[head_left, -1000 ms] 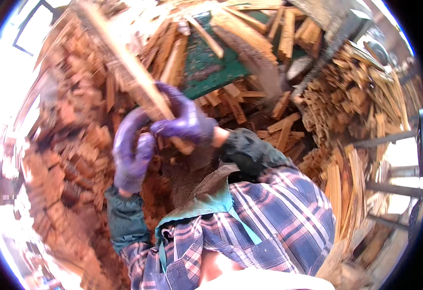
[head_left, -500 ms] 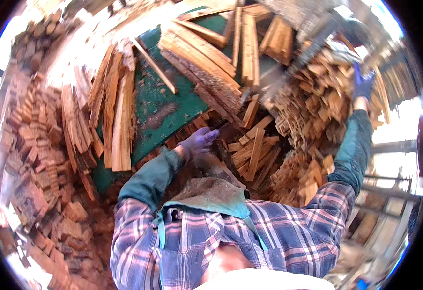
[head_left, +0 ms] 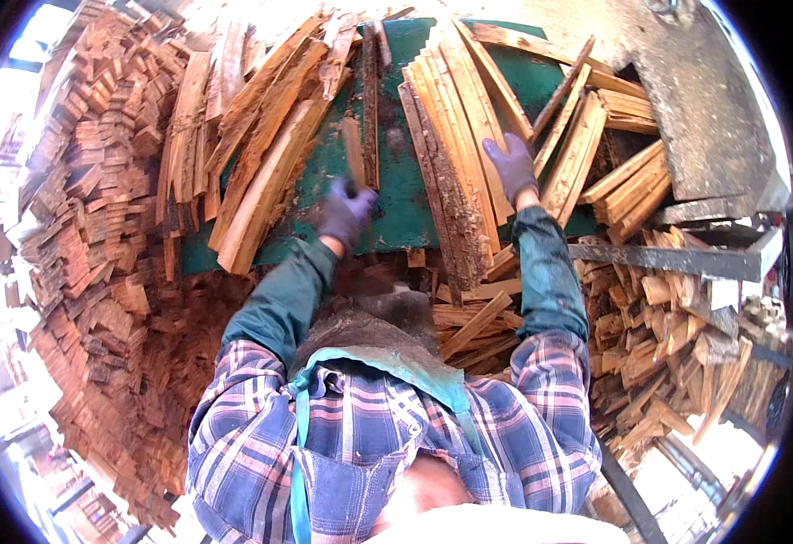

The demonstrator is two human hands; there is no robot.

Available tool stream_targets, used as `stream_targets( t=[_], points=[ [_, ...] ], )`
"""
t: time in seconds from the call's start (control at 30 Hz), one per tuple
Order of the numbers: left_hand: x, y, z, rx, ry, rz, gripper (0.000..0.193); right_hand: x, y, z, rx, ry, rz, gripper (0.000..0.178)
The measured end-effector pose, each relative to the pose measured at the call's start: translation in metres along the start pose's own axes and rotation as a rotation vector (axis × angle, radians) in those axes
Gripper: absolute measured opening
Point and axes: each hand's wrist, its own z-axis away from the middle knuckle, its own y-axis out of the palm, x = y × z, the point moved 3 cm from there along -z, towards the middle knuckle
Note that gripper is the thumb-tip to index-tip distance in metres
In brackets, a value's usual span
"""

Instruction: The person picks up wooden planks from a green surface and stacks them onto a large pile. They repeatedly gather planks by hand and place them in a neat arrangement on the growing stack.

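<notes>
My left hand point(head_left: 346, 216), in a purple and grey glove, is over the green tabletop point(head_left: 405, 204), slightly blurred. Its fingers are curled at the lower end of a short brown stick of wood point(head_left: 353, 150). Beside that stick lies a thin dark strip of wood point(head_left: 371, 109). My right hand point(head_left: 511, 170), gloved alike, rests with fingers apart against a bundle of long split wood pieces point(head_left: 455, 136), and nothing shows in its grasp. The bundle's left side is dark, rough bark point(head_left: 455, 218).
More long split pieces point(head_left: 274, 172) lean on the table's left. A tall stack of cut wood point(head_left: 97, 272) curves along my left. Split pieces point(head_left: 578, 154) lie at the right, near a grey slab point(head_left: 705, 109) and metal bar point(head_left: 650, 258). A wood pile point(head_left: 641, 335) stands below the bar.
My view has turned right. My right hand has come from the wood pile at the far right to the bundle on the table. My left hand has moved forward over the tabletop.
</notes>
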Motion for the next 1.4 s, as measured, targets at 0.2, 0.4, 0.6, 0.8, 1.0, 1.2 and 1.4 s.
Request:
stream_targets(
  t=[0.2, 0.4, 0.6, 0.8, 1.0, 1.2, 1.4],
  points=[
    [-0.012, -0.022, 0.028, 0.412, -0.108, -0.016, 0.066, -0.008, 0.029, -0.034, 0.08, 0.26, 0.379, 0.092],
    [0.069, 0.069, 0.102, 0.35, -0.398, 0.505, 0.069, 0.012, 0.058, 0.041, 0.127, 0.321, 0.266, 0.089],
    [0.082, 0.01, 0.098, 0.18, -0.301, 0.298, 0.068, 0.014, 0.027, -0.028, 0.018, -0.195, 0.142, 0.032],
    [0.007, -0.015, 0.105, 0.068, -0.183, -0.06, 0.072, -0.059, 0.015, -0.195, 0.1, 0.31, 0.747, 0.06],
    [-0.065, -0.084, 0.111, -0.073, 0.069, -0.258, 0.069, -0.062, 0.031, -0.116, 0.42, 0.331, -0.421, 0.059],
    [-0.104, -0.195, 0.014, -0.427, 0.393, -0.518, 0.06, -0.047, 0.026, 0.026, 0.157, 0.385, -0.795, 0.048],
    [-0.101, -0.276, -0.076, -0.603, 0.431, -1.188, 0.078, -0.007, 0.008, 0.088, 0.025, 0.394, -0.583, 0.046]
  ],
)
